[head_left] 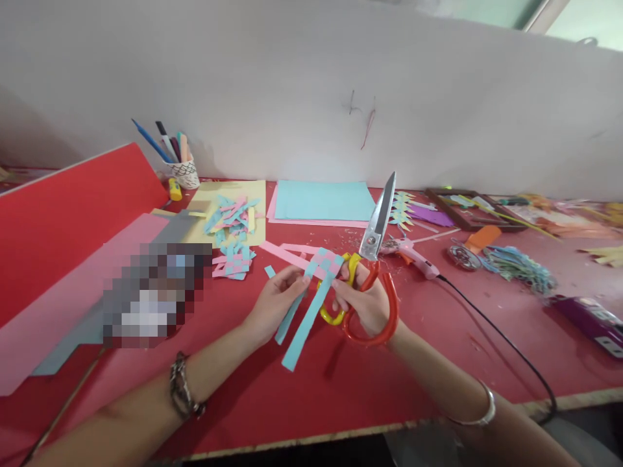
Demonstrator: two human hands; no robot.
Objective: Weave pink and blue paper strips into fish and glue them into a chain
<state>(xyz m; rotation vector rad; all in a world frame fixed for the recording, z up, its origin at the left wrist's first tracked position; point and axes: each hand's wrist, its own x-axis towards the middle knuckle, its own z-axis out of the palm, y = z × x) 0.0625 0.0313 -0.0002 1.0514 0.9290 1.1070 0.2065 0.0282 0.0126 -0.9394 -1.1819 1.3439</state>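
Observation:
A small woven piece of pink and blue paper strips [325, 263] is held over the table's front middle, with long loose blue strips hanging toward me and pink ones pointing left. My left hand [272, 301] pinches its left edge between thumb and fingers. My right hand [372, 301] is closed at its right edge and also carries a pair of scissors [377, 227] with red and yellow handles. The blades point up and away, seemingly closed. Left of the hands lie woven paper pieces [236, 264] and, behind them, a heap of paper scraps [232, 217].
Blue paper sheets [321, 200] lie by the wall. A pink glue gun [416, 258] with a black cable rests to the right, near a bundle of strips [518, 269] and a purple stapler-like object [588, 324]. At left stand a pen cup [183, 174] and a red board [78, 214].

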